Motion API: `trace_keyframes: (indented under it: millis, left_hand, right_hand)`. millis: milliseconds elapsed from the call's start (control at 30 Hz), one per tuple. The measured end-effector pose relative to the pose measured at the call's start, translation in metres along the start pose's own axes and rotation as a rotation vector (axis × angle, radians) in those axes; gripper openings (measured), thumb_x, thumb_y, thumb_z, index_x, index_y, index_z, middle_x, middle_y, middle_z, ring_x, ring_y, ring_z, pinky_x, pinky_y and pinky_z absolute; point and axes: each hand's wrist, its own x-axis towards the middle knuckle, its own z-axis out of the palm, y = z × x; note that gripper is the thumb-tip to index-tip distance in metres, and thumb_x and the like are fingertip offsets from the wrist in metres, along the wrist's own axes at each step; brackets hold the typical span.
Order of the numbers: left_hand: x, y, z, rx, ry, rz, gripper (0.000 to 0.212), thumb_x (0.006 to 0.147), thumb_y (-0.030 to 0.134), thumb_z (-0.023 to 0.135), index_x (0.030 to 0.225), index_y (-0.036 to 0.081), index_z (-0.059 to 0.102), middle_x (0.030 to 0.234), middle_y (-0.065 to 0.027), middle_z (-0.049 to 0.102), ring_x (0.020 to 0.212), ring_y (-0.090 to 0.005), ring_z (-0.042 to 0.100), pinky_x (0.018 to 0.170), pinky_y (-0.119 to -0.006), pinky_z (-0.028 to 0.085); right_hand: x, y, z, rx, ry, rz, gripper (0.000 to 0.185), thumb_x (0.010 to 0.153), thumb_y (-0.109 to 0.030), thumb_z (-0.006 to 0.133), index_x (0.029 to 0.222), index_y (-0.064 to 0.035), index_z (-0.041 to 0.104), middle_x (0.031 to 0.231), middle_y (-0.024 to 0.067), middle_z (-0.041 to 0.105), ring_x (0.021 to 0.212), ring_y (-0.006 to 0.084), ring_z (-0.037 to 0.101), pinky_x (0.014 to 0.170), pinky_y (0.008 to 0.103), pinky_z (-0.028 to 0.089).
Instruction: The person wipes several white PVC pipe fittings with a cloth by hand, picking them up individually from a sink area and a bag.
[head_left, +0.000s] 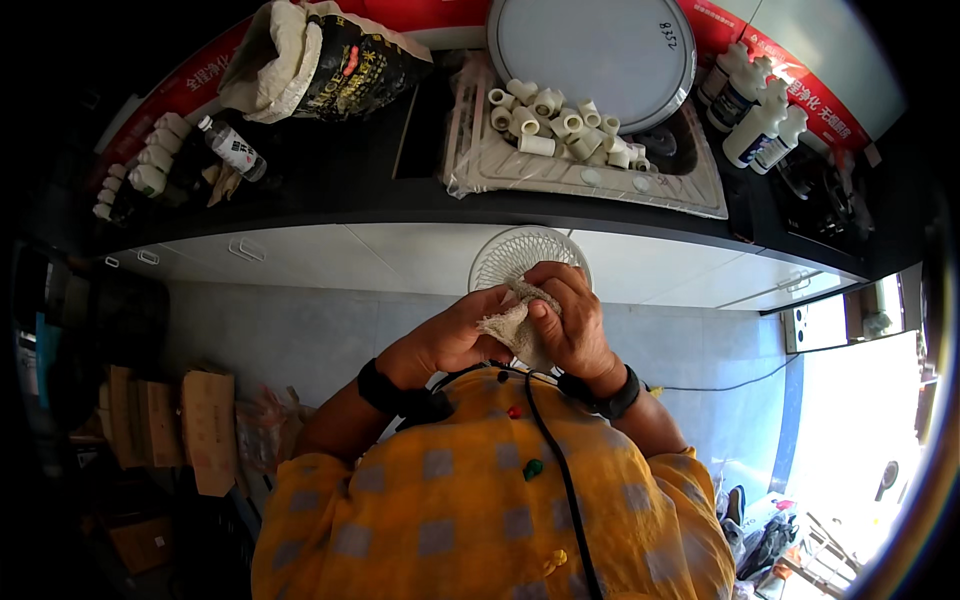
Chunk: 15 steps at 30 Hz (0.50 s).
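Note:
A beige cloth (517, 330) is bunched between my hands in front of my body. My right hand (570, 319) grips it, thumb on top. My left hand (457, 330) curls around the cloth's left side, and its fingertips are partly hidden; whether something small sits inside the cloth cannot be told. Below the hands stands a white lattice plastic basket (499, 251). On the counter beyond, many white plastic pipe fittings (536, 144) are heaped at a sink wrapped in clear film (517, 176). A large round grey lid (592, 60) leans behind the heap.
A woven sack (360, 67) and a clear plastic bottle (234, 150) stand on the dark counter (315, 191) at left. Several white bottles (757, 124) are at right. Cardboard pieces (210, 431) lie at lower left; a black cable (562, 465) hangs over my front.

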Motion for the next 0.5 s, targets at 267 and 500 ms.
trace_keyframes:
  millis: [267,500]
  left_hand:
    - [0.002,-0.003,-0.004,-0.072,-0.031,0.094,0.045,0.087,0.037,0.050,0.119,0.005,0.045,0.109,-0.0080,0.055,0.097,-0.0204,0.059,0.074,-0.034,0.054]
    - [0.001,-0.003,-0.005,-0.163,-0.037,0.017,0.058,0.086,0.052,0.044,0.123,0.006,0.042,0.117,-0.0111,0.052,0.109,-0.0242,0.052,0.093,-0.038,0.043]
  right_hand:
    - [-0.003,0.004,0.004,0.201,0.056,0.158,0.043,0.082,-0.038,0.058,0.098,0.0023,0.057,0.103,0.0181,0.056,0.093,0.0343,0.054,0.083,0.0383,0.041]
    - [-0.006,0.005,0.001,0.141,-0.082,0.112,0.052,0.076,-0.042,0.064,0.104,0.0008,0.054,0.110,0.0191,0.051,0.098,0.0351,0.052,0.086,0.0397,0.040]
